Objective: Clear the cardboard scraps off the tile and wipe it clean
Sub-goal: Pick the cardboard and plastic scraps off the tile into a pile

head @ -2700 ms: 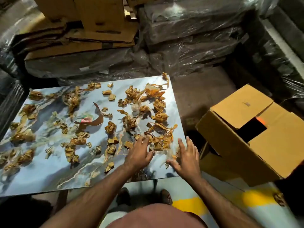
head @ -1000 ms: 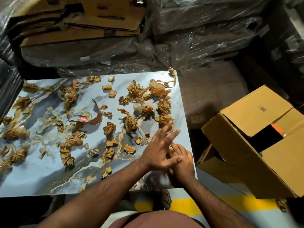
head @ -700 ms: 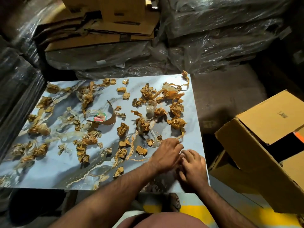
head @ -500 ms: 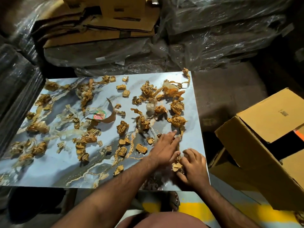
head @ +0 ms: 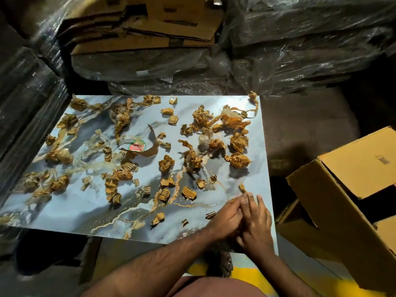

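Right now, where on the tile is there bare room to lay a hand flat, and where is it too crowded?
The tile is barest along its near-left edge, in front of the scraps and left of the small piece. Another bare patch lies at the right edge, between the crumpled ball and the left hand and right hand. The middle and far right are crowded.

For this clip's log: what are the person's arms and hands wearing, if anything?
Nothing shows on them. The left hand and right hand are bare, with no gloves, rings or watch visible. Both forearms are bare as far as the frame's lower edge, with no sleeve in view.
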